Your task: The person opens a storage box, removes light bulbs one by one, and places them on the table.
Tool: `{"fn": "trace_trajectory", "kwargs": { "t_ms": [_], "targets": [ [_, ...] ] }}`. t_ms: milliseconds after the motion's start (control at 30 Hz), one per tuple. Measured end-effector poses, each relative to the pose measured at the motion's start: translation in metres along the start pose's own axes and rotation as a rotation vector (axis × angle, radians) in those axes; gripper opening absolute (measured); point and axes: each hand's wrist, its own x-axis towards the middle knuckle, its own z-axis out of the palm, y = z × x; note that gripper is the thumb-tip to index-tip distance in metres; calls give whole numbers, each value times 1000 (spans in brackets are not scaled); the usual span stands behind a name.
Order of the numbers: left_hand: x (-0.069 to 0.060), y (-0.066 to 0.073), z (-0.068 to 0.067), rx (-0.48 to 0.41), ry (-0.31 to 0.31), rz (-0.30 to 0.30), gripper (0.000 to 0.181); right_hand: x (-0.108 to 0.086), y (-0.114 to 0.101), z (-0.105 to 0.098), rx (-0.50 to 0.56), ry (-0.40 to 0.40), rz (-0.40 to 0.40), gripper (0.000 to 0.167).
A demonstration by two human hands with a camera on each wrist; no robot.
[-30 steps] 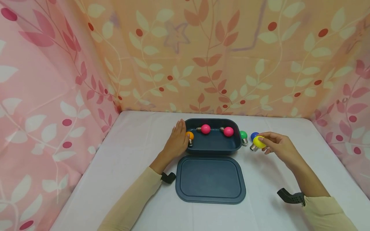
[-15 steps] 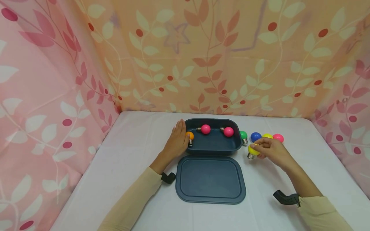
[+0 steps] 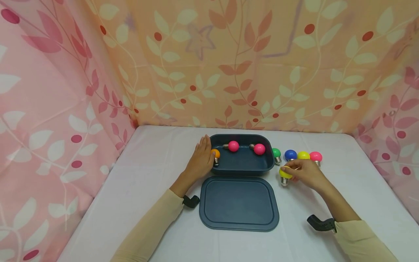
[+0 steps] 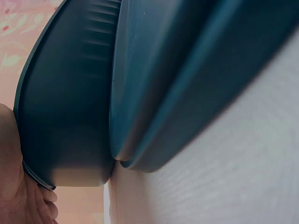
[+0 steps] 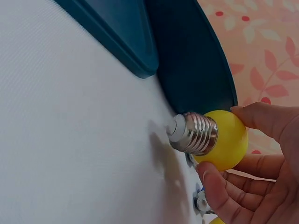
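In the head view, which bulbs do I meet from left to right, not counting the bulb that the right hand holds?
Orange bulb, first pink bulb, second pink bulb, green bulb, blue bulb, yellow bulb, third pink bulb.

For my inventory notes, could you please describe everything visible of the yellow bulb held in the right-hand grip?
The yellow bulb has a smooth, opaque, round globe, a silvery, metal-looking threaded base and a whitish tip. The right-hand grip pinches it by the globe, covering part of it. In the head view its base points downward, seemingly clear of the white cloth. It is outside the dark container, apart from its right end, and nearer the person than the blue bulb.
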Motion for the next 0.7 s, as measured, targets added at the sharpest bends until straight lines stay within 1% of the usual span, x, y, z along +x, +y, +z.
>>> {"fn": "trace_trajectory", "kwargs": {
  "t_ms": [100,233,433,700],
  "targets": [
    [0,0,-1,-5,-10,-6,65,2,3,2,-32,10,-30,46],
    [0,0,0,-2,-19,-8,65,3,6,5,-45,18,-41,45],
    [1,0,0,0,-26,-18,65,3,5,9,-43,25,-32,44],
    [0,0,0,-8,-7,-10,65,2,3,10,-40,22,-7,45]
  ]
}}
